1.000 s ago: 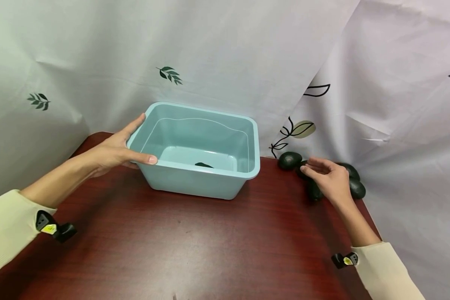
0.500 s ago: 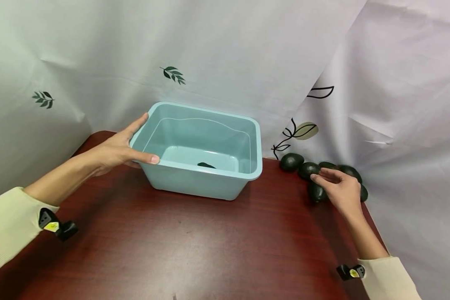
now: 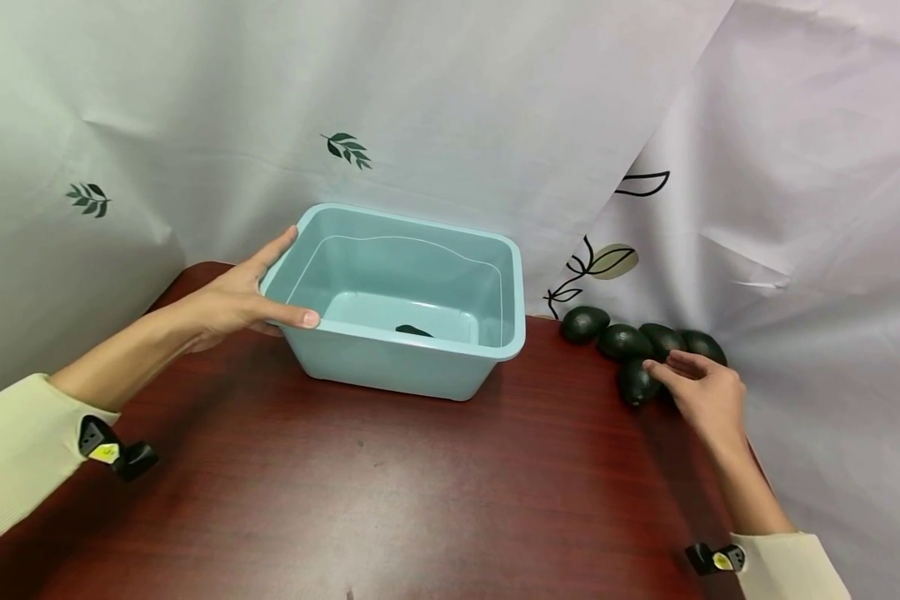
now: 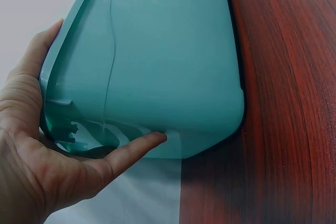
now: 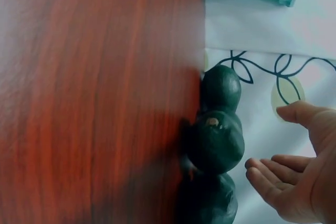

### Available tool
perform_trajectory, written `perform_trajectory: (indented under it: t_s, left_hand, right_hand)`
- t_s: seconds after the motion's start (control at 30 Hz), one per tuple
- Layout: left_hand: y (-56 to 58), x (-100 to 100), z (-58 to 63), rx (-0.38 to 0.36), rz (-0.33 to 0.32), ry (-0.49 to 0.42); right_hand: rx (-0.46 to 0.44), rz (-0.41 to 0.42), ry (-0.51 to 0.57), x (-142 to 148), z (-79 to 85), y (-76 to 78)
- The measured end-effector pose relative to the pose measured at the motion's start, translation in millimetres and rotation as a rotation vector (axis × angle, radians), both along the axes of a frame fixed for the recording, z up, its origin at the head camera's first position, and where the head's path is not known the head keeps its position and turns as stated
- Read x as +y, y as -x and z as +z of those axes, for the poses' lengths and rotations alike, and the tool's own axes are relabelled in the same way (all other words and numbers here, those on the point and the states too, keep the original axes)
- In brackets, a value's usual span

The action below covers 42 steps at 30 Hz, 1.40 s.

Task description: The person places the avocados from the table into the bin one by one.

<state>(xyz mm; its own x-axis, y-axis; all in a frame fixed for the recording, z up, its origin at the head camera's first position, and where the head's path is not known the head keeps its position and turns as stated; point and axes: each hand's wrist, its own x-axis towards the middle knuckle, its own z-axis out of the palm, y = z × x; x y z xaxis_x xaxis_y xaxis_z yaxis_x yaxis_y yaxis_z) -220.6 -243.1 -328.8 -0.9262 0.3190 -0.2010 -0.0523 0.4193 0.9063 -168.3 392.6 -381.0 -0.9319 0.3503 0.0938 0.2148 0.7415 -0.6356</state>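
Observation:
A light blue plastic tub (image 3: pixel 397 367) stands on the table near the back. My left hand (image 3: pixel 232 300) grips its left end, thumb over the front rim; in the left wrist view, a finger (image 4: pixel 139 150) lies under the rim. Part of a dark green thing (image 3: pixel 412 331) shows on the tub's floor, mostly hidden by the front wall. To the right lies a cluster of several dark green avocados (image 3: pixel 624 342). My right hand (image 3: pixel 708 400) hovers over the cluster's right side, fingers loosely bent and holding nothing, overlapping the nearest avocado (image 3: pixel 636 383) in the head view.
The reddish-brown wooden table (image 3: pixel 390 475) runs up to a white cloth backdrop (image 3: pixel 450 125) with leaf prints. Its right edge passes close behind the avocados. A small black wrist device (image 3: pixel 112 450) sits at each sleeve.
My right hand has moved right and toward me, uncovering more of the avocados. My left hand keeps its hold on the tub, which has stayed in place; the view has shifted slightly.

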Motion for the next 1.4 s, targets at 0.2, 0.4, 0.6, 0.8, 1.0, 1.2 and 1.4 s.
perform_trajectory:
  t_s: [0.2,0.4,0.6,0.8,1.0,1.2,1.4]
  left_hand:
    - [-0.6,0,0.5,-0.004,0.0,0.002]
    - [-0.4,0,0.6,-0.002,-0.001,0.001]
    - [-0.4,0,0.2,-0.003,-0.002,0.002]
    - [-0.6,0,-0.3,-0.007,-0.003,0.001]
    - [-0.4,-1,-0.6,-0.009,-0.002,-0.016]
    - [-0.7,0,-0.6,-0.006,0.0,-0.01]
    - [-0.6,0,-0.5,-0.005,0.001,-0.015]
  right_hand:
    - [-0.03,0.023,-0.087,2,-5.1,-4.4]
    - [-0.16,0.024,-0.092,4,-6.5,-2.9]
    - [-0.195,0.047,-0.104,4,-10.8,1.4]
    - [-0.185,0.082,-0.12,-1,-16.9,4.5]
    - [-0.205,0.063,-0.105,-7,-18.4,8.9]
    - [-0.191,0.078,-0.109,-8,-21.2,11.7]
    - [-0.194,0.064,-0.085,-7,-22.5,11.3]
